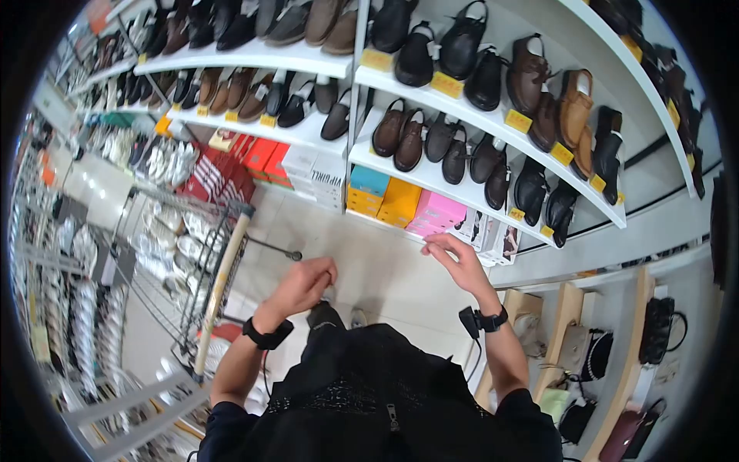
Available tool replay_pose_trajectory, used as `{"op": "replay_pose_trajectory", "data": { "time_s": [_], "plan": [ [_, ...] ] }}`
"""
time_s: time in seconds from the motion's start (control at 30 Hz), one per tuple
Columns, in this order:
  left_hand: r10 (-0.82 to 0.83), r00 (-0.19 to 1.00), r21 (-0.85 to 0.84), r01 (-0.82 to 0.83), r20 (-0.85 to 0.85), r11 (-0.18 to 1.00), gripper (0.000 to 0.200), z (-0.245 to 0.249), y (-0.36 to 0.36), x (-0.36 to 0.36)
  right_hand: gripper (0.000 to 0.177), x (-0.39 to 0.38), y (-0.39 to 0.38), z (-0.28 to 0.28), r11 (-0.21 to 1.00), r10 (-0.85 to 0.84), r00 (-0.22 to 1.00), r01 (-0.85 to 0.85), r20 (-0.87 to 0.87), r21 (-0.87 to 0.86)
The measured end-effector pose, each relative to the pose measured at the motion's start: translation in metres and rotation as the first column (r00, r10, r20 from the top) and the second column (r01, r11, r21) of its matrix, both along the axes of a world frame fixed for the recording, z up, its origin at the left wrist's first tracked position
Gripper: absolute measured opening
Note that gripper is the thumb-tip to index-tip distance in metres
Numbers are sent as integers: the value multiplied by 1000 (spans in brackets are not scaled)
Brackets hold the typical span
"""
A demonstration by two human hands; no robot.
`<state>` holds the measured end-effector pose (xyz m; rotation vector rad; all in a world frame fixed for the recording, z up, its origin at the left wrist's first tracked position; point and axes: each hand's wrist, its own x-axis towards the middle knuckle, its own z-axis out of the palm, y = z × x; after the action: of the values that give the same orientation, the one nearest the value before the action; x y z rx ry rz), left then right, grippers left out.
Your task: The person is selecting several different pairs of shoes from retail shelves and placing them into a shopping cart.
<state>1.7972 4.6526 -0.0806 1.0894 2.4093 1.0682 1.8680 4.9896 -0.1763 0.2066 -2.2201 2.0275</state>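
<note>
My left hand (306, 283) is in mid-air over the floor, fingers curled in a loose fist, and I see nothing in it. Just to its left is the pale handle bar (222, 289) of a wire shopping cart (173, 254), which the hand does not touch. My right hand (456, 262) is raised in front of the lower shoe shelf, its fingers extended and holding nothing. Nearest beyond it are pink shoe boxes (436, 213) and a pair of dark brown shoes (489, 169). Each wrist wears a black band.
White shelves (308, 60) of black and brown shoes (527, 73) with yellow price tags curve across the front. Orange boxes (398, 202) and white boxes (315, 173) stand below. Handbags (657, 331) sit on wooden shelving at right. White shoes (173, 162) crowd the left.
</note>
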Motion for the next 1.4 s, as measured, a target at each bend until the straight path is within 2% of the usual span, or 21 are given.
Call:
{"op": "replay_pose_trajectory", "data": {
  "time_s": [0.07, 0.1, 0.17, 0.23, 0.3, 0.33, 0.43, 0.5, 0.57, 0.63, 0.7, 0.83, 0.9, 1.03, 1.07, 1.23, 1.3, 1.37, 1.4],
  "plan": [
    [-122, 992, 11, 122, -31, 992, 11, 6, 18, -19, 24, 9, 5, 9, 997, -79, 997, 79, 6, 11],
    [-150, 988, -4, 150, -38, 989, 11, 11, 26, -27, 24, 13, 7, 16, 994, -108, 994, 108, -2, -4],
    [-214, 975, 96, 219, -59, 971, 15, 19, 39, -42, 23, 19, 7, 28, 982, -187, 982, 187, 20, -5],
    [-258, 964, 72, 263, -70, 962, 17, 31, 48, -57, 21, 23, 6, 42, 969, -245, 970, 245, 9, -29],
    [-197, 979, 0, 197, 45, 980, 19, 42, 59, -73, 21, 24, 7, 52, 952, -302, 953, 301, -6, -53],
    [-215, 975, -3, 216, 45, 976, 19, 46, 64, -81, 22, 24, 7, 58, 947, -318, 948, 318, 9, -51],
    [-239, 971, 89, 238, 11, 967, 22, 52, 75, -102, 22, 16, 5, 68, 930, -364, 931, 365, 23, -45],
    [-251, 964, 203, 263, -85, 943, 17, 53, 83, -115, 23, 7, 0, 79, 913, -403, 915, 403, 10, -62],
    [-249, 968, 197, 250, -31, 948, 13, 60, 90, -124, 23, -1, -1, 91, 892, -444, 896, 442, -1, -90],
    [-243, 970, 184, 233, 29, 955, 12, 67, 95, -132, 24, -9, 3, 106, 885, -464, 886, 464, -11, -24],
    [-294, 955, 122, 289, 27, 950, 14, 72, 102, -146, 25, -20, 12, 108, 883, -470, 883, 469, -16, -28],
    [-307, 951, 106, 304, 13, 947, 15, 73, 123, -171, 25, -43, 40, 112, 883, -470, 883, 470, -22, -14],
    [-300, 953, 106, 303, -38, 947, 15, 78, 139, -181, 25, -57, 57, 114, 882, -471, 881, 471, -36, -17],
    [-258, 966, 86, 259, -22, 962, 17, 100, 174, -194, 25, -85, 97, 127, 890, -455, 886, 456, -91, -17],
    [-251, 967, 137, 255, -47, 957, 18, 104, 184, -198, 25, -93, 109, 126, 886, -460, 875, 464, -152, -9],
    [-147, 978, 291, 185, -147, 939, 17, 125, 216, -220, 22, -132, 148, 158, 905, -424, 885, 422, -192, -53],
    [-52, 993, 267, 79, -107, 960, 18, 137, 218, -226, 21, -149, 152, 172, 932, -360, 913, 359, -193, -43],
    [2, 956, 347, 105, -294, 932, 18, 141, 221, -247, 22, -166, 147, 186, 958, -280, 931, 287, -236, -4],
    [12, 963, 376, 94, -269, 922, 19, 152, 223, -252, 22, -176, 142, 192, 969, -224, 935, 244, -274, 40]
  ]
}}
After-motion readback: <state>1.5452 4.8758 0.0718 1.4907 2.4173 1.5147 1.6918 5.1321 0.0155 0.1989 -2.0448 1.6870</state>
